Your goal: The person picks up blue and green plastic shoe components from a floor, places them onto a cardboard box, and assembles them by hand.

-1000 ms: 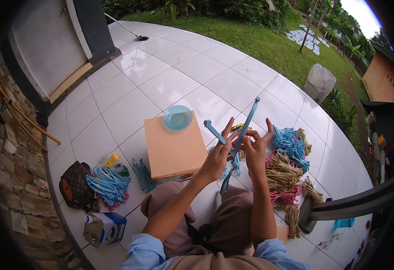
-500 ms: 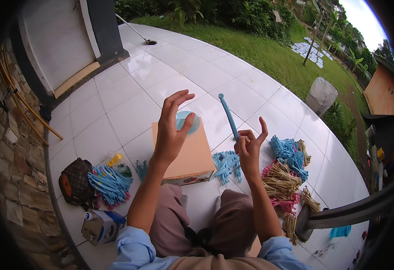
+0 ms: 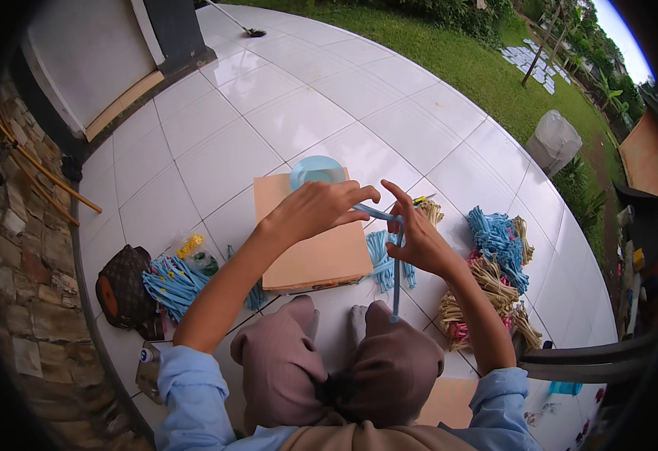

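Above the right half of a cardboard box (image 3: 321,259), my left hand (image 3: 318,207) pinches one end of a thin light-blue strip (image 3: 396,289). My right hand (image 3: 425,242) grips the same strip further along, thumb against the fingers, index finger raised. The strip spans the gap between the hands, bends at my right hand and hangs down toward my right knee. A pale blue round dish (image 3: 318,164) sits at the box's far edge, partly behind my left hand. Below the right hand, by the box's right side, lies a bundle of similar blue strips (image 3: 381,259).
At right lie heaped blue strips (image 3: 498,248), beige bundles (image 3: 487,282) and pink ones (image 3: 458,332). A yellow-handled tool (image 3: 423,200) rests near another beige bundle. On the left are blue strips (image 3: 171,289), a brown bag (image 3: 122,289) and a metal can (image 3: 147,373). A broom (image 3: 254,32) lies far off.
My left hand, empty and raised before, has moved right and taken hold of the strip's end. The strip, upright and straight earlier, now bends and hangs down from my right hand.
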`<state>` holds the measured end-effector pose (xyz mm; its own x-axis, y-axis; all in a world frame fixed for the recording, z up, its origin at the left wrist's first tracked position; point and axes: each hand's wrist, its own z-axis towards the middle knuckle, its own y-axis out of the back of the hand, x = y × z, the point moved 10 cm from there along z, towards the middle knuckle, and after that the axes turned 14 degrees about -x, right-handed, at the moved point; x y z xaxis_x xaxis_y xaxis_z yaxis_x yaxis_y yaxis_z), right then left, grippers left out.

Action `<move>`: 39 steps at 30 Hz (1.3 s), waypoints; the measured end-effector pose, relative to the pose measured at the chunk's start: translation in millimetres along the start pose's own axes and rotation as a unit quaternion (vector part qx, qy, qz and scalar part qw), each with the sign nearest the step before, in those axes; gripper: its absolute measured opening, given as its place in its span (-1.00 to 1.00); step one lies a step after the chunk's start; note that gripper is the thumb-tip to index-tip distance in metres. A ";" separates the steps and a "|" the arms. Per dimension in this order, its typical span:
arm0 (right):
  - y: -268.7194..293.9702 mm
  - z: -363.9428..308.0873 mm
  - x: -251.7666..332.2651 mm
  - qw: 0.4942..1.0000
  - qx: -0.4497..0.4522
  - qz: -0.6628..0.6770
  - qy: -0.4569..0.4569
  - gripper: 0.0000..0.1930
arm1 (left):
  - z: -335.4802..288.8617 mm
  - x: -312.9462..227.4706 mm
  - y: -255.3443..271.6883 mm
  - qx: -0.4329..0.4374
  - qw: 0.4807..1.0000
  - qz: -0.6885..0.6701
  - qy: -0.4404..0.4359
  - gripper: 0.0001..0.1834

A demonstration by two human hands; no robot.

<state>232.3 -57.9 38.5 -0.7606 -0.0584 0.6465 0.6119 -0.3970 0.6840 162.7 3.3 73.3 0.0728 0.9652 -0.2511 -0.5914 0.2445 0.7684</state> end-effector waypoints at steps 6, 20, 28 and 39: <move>-18.7 15.1 -64.0 0.981 0.006 0.192 -0.039 -0.12 | -45.6 63.5 -42.2 -0.016 0.989 -0.059 0.134 -0.84; -110.7 51.0 -162.9 0.970 0.033 0.219 -0.100 -0.18 | -105.9 126.5 -96.3 -0.056 0.982 0.073 0.165 -0.66; -109.1 45.5 -160.1 0.978 0.029 0.195 -0.072 -0.17 | -102.5 122.8 -101.7 -0.051 0.982 0.087 0.159 -0.61; -106.6 32.5 -157.2 0.984 -0.057 0.166 0.022 -0.14 | -106.3 122.2 -102.4 -0.061 0.977 0.112 0.173 -0.59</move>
<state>293.6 23.4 -125.1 -0.5329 -0.2411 0.8111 0.8021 -0.4491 0.3936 146.7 86.3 -98.6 -0.3317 0.8992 -0.2853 -0.6548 -0.0018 0.7558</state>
